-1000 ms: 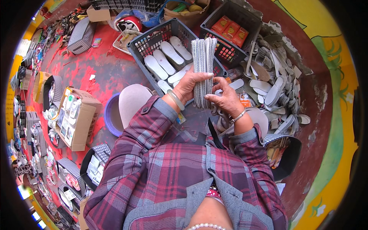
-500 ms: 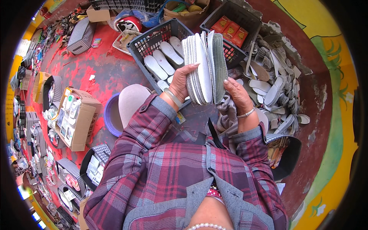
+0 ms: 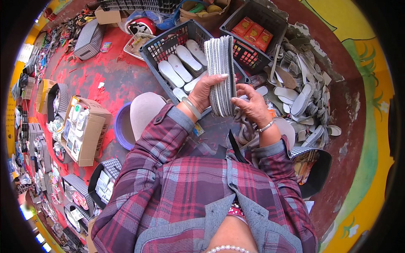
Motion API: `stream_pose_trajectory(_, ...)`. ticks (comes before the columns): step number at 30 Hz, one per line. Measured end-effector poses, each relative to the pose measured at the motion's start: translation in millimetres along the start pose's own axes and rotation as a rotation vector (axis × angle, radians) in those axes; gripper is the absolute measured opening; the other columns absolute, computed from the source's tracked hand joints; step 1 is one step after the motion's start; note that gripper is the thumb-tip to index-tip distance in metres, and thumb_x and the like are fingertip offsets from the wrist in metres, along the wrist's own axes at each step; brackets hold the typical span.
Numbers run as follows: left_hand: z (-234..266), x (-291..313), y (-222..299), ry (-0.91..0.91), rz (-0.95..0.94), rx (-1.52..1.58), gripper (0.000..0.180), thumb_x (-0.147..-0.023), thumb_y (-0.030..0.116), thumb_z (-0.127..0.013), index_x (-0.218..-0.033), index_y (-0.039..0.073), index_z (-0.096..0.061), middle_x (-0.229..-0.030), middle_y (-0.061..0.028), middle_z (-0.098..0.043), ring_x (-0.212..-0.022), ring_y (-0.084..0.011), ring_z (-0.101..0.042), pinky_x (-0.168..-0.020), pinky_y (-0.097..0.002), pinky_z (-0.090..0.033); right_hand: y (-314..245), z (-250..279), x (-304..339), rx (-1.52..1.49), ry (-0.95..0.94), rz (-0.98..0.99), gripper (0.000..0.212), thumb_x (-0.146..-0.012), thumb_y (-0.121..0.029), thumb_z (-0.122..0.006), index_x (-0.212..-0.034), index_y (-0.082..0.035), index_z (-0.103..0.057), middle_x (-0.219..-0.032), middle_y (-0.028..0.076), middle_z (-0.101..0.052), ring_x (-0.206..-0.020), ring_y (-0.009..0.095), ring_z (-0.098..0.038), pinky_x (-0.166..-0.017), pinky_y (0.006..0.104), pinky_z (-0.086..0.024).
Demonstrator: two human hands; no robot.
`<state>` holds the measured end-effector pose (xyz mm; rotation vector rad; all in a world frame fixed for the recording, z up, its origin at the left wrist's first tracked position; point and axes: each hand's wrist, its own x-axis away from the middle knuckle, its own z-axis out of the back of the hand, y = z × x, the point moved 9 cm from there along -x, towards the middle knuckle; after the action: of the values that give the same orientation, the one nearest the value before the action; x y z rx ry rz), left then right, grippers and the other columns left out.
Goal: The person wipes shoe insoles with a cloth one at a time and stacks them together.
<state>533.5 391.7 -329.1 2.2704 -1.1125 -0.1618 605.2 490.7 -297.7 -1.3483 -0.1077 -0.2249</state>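
Observation:
A thick stack of grey-and-white shoe soles [image 3: 220,76] stands upright before me, edges toward me, over the near side of the dark crate [image 3: 192,26]. My left hand [image 3: 201,90] is closed round its left side, thumb across the layered edges. At the right side, my right hand [image 3: 256,106] has its fingers bent against the stack, with the thumb tip on the lower right edge; its other fingertips are partly hidden. White soles [image 3: 186,57] lie in rows inside the crate. Bunched greyish cloth [image 3: 247,130] lies below my right hand.
A heap of loose soles [image 3: 306,97] spreads along the wall at right. Behind it stands another dark crate [image 3: 270,19] with red boxes [image 3: 254,33]. To my left are a purple basin [image 3: 122,128] and a cardboard box [image 3: 93,130]. A checked bin [image 3: 318,170] sits by my right elbow.
The fanned soles have come together into one tight stack, turned edge-on. My right hand has moved left and slightly down, its fingers now more bent.

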Motion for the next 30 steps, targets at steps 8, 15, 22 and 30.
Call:
stream_pose_trajectory(8,-1.6,-0.7,-0.3,0.001,-0.009,-0.01,0.042,-0.08,0.017,-0.064,-0.113,-0.006,-0.051,-0.1,-0.0169,-0.063,-0.089,-0.0235,-0.065,-0.081,-0.0358,-0.054,18.6,1.7,-5.9,-0.165,0.014,0.036,0.049,-0.078,-0.022,-0.072,-0.118,0.0,-0.054,-0.089,0.005,-0.063,-0.081,0.01,-0.057,-0.069,0.025,-0.047)
stream_pose_trajectory(15,6.2,-3.0,-3.1,0.093,-0.039,-0.139,0.042,-0.078,0.017,-0.068,-0.111,-0.004,-0.052,-0.098,-0.0161,-0.063,-0.087,-0.0219,-0.064,-0.08,-0.0354,-0.054,11.2,-2.8,-4.3,0.196,0.004,0.007,0.054,-0.076,-0.029,-0.074,-0.12,-0.004,-0.054,-0.095,0.008,-0.062,-0.081,0.015,-0.058,-0.069,0.0295,-0.047)
stream_pose_trajectory(22,4.6,-1.7,-3.7,0.033,0.027,-0.059,0.048,-0.079,0.02,-0.065,-0.114,-0.011,-0.051,-0.102,-0.0182,-0.062,-0.091,-0.025,-0.064,-0.082,-0.0358,-0.053,25.4,-3.1,-8.1,-0.31,-0.072,-0.083,0.054,-0.077,-0.024,-0.074,-0.12,0.0,-0.051,-0.096,0.009,-0.061,-0.088,0.014,-0.056,-0.076,0.0263,-0.045)
stream_pose_trajectory(30,3.4,-1.6,-2.7,0.054,0.003,-0.14,0.048,-0.075,0.016,-0.07,-0.115,-0.003,-0.051,-0.102,-0.015,-0.062,-0.089,-0.0227,-0.063,-0.08,-0.0357,-0.054,23.2,-6.3,-5.2,-0.209,-0.057,-0.1,0.052,-0.076,-0.019,-0.075,-0.119,-0.001,-0.052,-0.092,0.007,-0.059,-0.084,0.014,-0.057,-0.072,0.0249,-0.046)
